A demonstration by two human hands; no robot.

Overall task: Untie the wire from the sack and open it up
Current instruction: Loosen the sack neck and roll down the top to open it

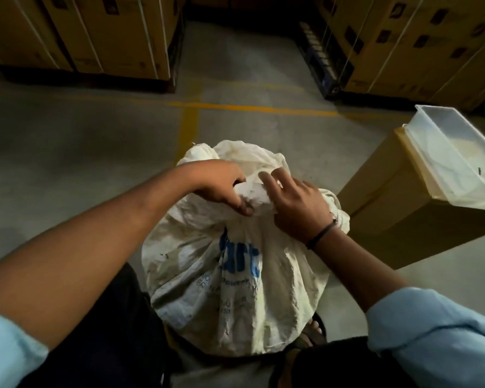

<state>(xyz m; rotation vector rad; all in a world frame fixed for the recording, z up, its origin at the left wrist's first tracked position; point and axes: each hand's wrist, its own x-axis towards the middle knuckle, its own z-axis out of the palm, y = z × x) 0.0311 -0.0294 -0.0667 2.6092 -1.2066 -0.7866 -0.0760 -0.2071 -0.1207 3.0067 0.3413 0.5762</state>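
Observation:
A white woven sack (235,281) with blue print stands on the floor between my legs, its top bunched into a gathered neck. My left hand (221,189) grips that neck from the left, fingers curled round the cloth. My right hand (294,203) lies on the neck from the right, its fingers stretched over the cloth and their tips hidden among the folds. The wire is not visible; it may be hidden under my hands.
A tall brown carton (398,219) stands to the right of the sack with a clear plastic tub (457,152) on top. Strapped carton stacks on pallets (101,37) line the back left and back right. Grey floor with yellow lines (235,107) lies ahead.

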